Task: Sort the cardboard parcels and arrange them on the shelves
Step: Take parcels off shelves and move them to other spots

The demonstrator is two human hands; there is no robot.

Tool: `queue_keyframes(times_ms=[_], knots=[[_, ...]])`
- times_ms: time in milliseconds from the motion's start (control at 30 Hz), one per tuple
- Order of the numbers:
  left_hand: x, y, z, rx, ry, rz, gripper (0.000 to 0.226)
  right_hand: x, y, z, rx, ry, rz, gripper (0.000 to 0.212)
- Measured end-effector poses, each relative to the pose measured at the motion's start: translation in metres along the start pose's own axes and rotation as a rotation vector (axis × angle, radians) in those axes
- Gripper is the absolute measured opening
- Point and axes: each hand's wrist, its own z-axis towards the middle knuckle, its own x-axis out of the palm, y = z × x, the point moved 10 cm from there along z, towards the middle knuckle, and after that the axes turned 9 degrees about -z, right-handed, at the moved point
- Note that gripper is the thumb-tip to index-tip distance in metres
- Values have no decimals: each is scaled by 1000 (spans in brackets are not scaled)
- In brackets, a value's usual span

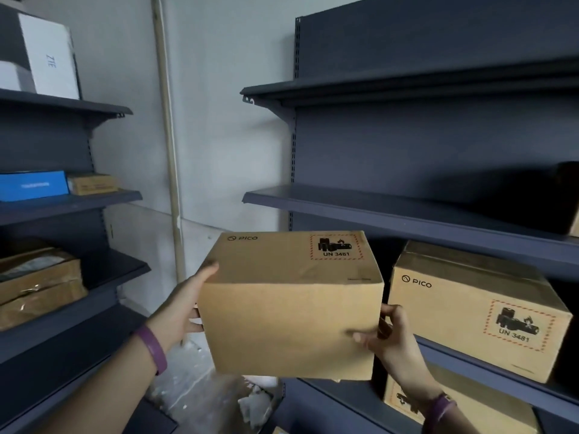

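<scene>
Person held a cardboard parcel (291, 308) w/ both hands, mid-air, in front of the gap btw. two dark shelving units and level w/ the lower shelves. Its top face showed a PICO logo and a UN 3481 battery label.

L hand (185, 305) pressed flat against the parcel's L side, thumb lying along the top-L edge. Fingers were mostly hidden by the box but looked straight, not curled. R hand (388, 336) gripped the lower R corner, w/ thumb across the front face and fingers wrapped round the R side. A purple wristband (153, 349) sat on the L wrist.

R shelving unit (407, 211): a second parcel (476, 311) w/ the same PICO print sat on a lower shelf, just beside the held one and apart from it. A third parcel (470, 411) sat on the shelf below, partly behind the R forearm. A dark object (564, 195) at the far R of the mid shelf was too dim to identify.

L shelving unit (72, 202): a white ZTE box (50, 57) stood upright on the top shelf. A blue box (33, 185) lay on the mid shelf, w/ a small brown box (92, 184) right next to it. Taped cardboard parcels (37, 286) were stacked below. Crumpled plastic wrap (213, 399) lay on the floor btw. the units.
</scene>
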Motion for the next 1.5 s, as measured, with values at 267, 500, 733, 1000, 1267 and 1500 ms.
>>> queue_keyframes(times_ms=[267,500,733,1000,1267,1500], knots=[[-5,1,-4,115,238,-131,63,13,16,0,152,102,76,64],[-18,5,-3,198,234,-36,63,19,-11,6,102,151,-32,79],[-27,18,7,221,143,-55,60,19,-32,10,39,48,18,76],[-37,45,43,98,84,-178,45,45,43,-6,-235,30,1,79],[-29,57,51,5,91,-300,31,48,57,-5,-341,-54,-127,83],[4,15,14,73,381,-607,29,9,13,20,-41,-186,358,42]])
